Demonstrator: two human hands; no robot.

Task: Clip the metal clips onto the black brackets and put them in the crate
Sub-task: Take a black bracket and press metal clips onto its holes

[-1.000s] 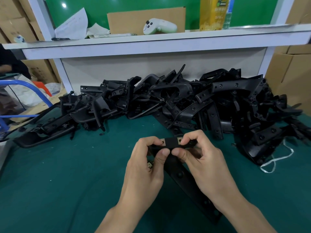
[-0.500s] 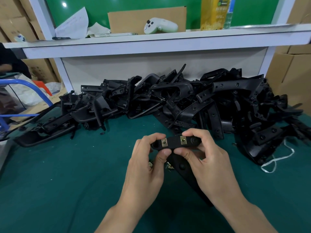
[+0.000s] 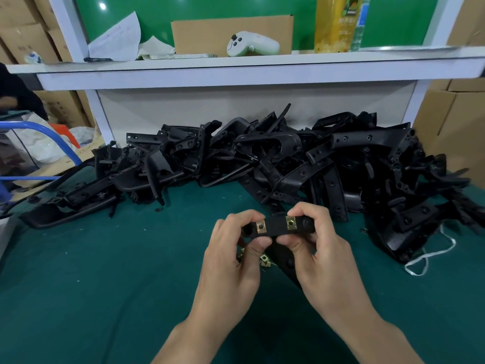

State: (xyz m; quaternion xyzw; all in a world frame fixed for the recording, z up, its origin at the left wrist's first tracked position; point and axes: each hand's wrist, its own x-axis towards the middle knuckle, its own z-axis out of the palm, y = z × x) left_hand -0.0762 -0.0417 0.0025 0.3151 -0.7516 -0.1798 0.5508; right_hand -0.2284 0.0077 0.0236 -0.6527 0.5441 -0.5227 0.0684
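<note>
I hold a long black bracket (image 3: 275,227) above the green table, its upper end level between my hands. My left hand (image 3: 231,256) pinches that end from the left and my right hand (image 3: 322,258) pinches it from the right. Two brass-coloured metal clips sit on the bracket: one (image 3: 260,227) near my left thumb, the other (image 3: 290,223) near my right forefinger. The bracket's lower part runs down behind my right hand. A few loose metal clips (image 3: 265,260) lie on the table under my hands. No crate is in view.
A large pile of black brackets (image 3: 262,158) stretches across the back of the green table (image 3: 91,285). A white cord (image 3: 430,253) lies at the right. Above is a white shelf (image 3: 236,67) with a game controller (image 3: 252,44), cardboard and a bottle. Blue cart rails (image 3: 39,127) stand at the left.
The bracket's upper end has turned so the faces of both clips now point at the camera. My hands have risen slightly, and the loose clips below them show.
</note>
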